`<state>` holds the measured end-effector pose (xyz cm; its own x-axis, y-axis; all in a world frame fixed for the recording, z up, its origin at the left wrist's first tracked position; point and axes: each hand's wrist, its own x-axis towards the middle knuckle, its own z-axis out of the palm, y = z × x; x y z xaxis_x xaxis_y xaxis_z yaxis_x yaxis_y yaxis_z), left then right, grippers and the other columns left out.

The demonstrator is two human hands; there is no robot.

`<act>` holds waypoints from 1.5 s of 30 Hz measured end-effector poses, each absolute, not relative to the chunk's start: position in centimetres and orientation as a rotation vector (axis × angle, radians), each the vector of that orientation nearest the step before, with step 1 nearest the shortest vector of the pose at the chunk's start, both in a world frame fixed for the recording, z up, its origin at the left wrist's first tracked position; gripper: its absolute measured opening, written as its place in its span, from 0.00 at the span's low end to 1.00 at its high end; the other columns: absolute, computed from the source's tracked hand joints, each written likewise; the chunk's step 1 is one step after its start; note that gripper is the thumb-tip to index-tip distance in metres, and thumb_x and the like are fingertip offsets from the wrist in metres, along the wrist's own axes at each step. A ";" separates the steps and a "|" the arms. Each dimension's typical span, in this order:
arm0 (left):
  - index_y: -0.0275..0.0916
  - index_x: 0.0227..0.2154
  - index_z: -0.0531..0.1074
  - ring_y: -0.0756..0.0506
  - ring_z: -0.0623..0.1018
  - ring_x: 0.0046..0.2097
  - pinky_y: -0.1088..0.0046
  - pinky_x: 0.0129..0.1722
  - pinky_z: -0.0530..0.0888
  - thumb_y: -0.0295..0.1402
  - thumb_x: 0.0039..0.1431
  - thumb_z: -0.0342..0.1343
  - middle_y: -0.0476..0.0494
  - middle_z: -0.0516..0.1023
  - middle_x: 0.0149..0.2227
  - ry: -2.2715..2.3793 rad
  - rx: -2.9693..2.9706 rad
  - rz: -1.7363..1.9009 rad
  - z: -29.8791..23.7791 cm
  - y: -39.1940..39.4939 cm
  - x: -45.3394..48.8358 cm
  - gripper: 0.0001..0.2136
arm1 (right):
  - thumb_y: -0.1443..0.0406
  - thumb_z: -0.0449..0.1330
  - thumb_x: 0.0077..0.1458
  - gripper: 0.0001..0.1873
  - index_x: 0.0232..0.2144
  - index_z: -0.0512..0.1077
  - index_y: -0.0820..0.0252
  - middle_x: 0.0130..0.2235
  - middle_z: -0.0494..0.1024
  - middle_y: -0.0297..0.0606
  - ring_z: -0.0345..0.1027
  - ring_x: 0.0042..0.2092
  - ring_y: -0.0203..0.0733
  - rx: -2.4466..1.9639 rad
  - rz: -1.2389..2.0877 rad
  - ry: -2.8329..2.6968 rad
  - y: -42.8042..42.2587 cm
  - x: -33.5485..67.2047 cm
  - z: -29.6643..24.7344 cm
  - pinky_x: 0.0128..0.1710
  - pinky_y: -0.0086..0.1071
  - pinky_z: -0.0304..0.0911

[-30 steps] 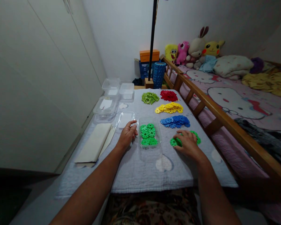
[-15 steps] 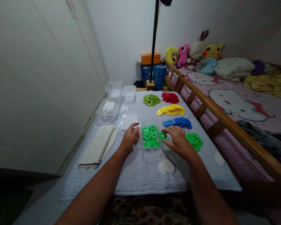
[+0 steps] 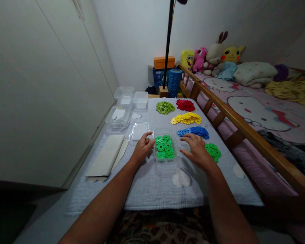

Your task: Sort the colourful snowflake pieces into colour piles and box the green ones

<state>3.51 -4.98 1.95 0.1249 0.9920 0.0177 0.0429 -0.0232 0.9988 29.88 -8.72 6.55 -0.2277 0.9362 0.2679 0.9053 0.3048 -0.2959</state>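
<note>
A clear plastic box (image 3: 177, 143) holding several green flower-shaped discs (image 3: 164, 147) sits in the middle of the quilted mat (image 3: 155, 189). My left hand (image 3: 142, 150) curls against the box's left wall, thumb and fingers touching it. My right hand (image 3: 197, 151) hovers just right of the box with fingers spread and nothing in them. A loose pile of green discs (image 3: 212, 151) lies to the right of that hand.
Piles of blue (image 3: 194, 131), yellow (image 3: 186, 118), red (image 3: 185, 105) and lime (image 3: 165, 107) discs lie further back. A clear lid (image 3: 138, 131), more clear boxes (image 3: 118, 117) and a folded cloth (image 3: 106, 155) sit left. A wooden bed rail (image 3: 244, 130) runs along the right.
My right hand took a green disc from the loose pile, carried it left to the box, and now it is empty beside the box. The left hand stayed at the box.
</note>
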 end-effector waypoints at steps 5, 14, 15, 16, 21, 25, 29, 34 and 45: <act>0.39 0.55 0.65 0.53 0.64 0.21 0.79 0.23 0.60 0.48 0.58 0.58 0.60 0.63 0.21 1.142 1.328 1.100 2.0 -5.0 3.5 0.26 | 0.65 0.63 0.52 0.18 0.47 0.77 0.52 0.51 0.76 0.43 0.64 0.54 0.56 -1.848 0.134 -2.113 -9.6 34.0 6.5 0.53 0.47 0.58; 0.40 0.55 0.65 0.54 0.63 0.20 0.79 0.22 0.62 0.48 0.60 0.58 0.60 0.63 0.21 1.144 1.328 1.105 1.7 -4.9 3.4 0.25 | 0.65 0.66 0.47 0.17 0.42 0.79 0.49 0.55 0.74 0.42 0.60 0.56 0.58 -1.918 -0.051 -2.190 -12.0 37.2 3.5 0.55 0.51 0.54; 0.39 0.55 0.65 0.54 0.63 0.20 0.79 0.22 0.62 0.48 0.60 0.57 0.60 0.63 0.21 1.144 1.334 1.103 1.7 -4.9 3.4 0.25 | 0.65 0.66 0.47 0.17 0.42 0.79 0.49 0.55 0.74 0.42 0.60 0.56 0.58 -1.916 -0.073 -2.191 -12.1 37.3 3.3 0.55 0.51 0.53; 0.39 0.55 0.65 0.54 0.63 0.20 0.79 0.21 0.62 0.48 0.60 0.57 0.60 0.63 0.21 1.145 1.338 1.102 1.7 -5.0 3.4 0.25 | 0.66 0.66 0.47 0.16 0.42 0.79 0.49 0.54 0.74 0.42 0.60 0.56 0.58 -1.919 -0.091 -2.187 -12.2 37.3 3.0 0.55 0.51 0.53; 0.39 0.55 0.64 0.54 0.62 0.19 0.80 0.21 0.62 0.48 0.59 0.57 0.62 0.62 0.21 1.134 1.305 1.087 2.0 -5.2 3.5 0.26 | 0.67 0.66 0.48 0.11 0.37 0.79 0.51 0.53 0.74 0.42 0.59 0.57 0.58 -1.923 -0.112 -2.166 -12.1 37.3 2.3 0.55 0.51 0.52; 0.39 0.55 0.64 0.54 0.62 0.19 0.80 0.21 0.62 0.47 0.59 0.57 0.62 0.62 0.21 1.139 1.307 1.080 2.2 -5.1 3.6 0.26 | 0.68 0.66 0.48 0.10 0.36 0.78 0.52 0.52 0.74 0.41 0.60 0.56 0.56 -1.916 -0.106 -2.171 -12.1 37.2 2.3 0.55 0.49 0.52; 0.38 0.54 0.64 0.54 0.63 0.21 0.80 0.21 0.61 0.48 0.58 0.58 0.61 0.62 0.21 1.138 1.327 1.086 2.0 -4.9 3.5 0.26 | 0.69 0.65 0.48 0.11 0.35 0.77 0.52 0.49 0.75 0.42 0.61 0.53 0.56 -1.905 -0.099 -2.160 -12.1 37.0 2.7 0.53 0.48 0.54; 0.39 0.54 0.64 0.54 0.63 0.21 0.79 0.22 0.61 0.49 0.58 0.59 0.60 0.63 0.21 1.136 1.315 1.085 1.8 -4.9 3.5 0.27 | 0.71 0.62 0.49 0.05 0.30 0.74 0.55 0.38 0.77 0.40 0.66 0.43 0.50 -1.890 0.156 -2.149 -11.6 36.8 4.6 0.43 0.41 0.58; 0.38 0.54 0.64 0.54 0.62 0.21 0.79 0.22 0.60 0.49 0.57 0.59 0.61 0.61 0.21 1.132 1.313 1.090 2.0 -5.0 3.5 0.27 | 0.70 0.59 0.57 0.04 0.33 0.72 0.57 0.34 0.78 0.36 0.70 0.38 0.41 -1.399 0.510 -2.064 -9.4 29.5 10.5 0.40 0.34 0.61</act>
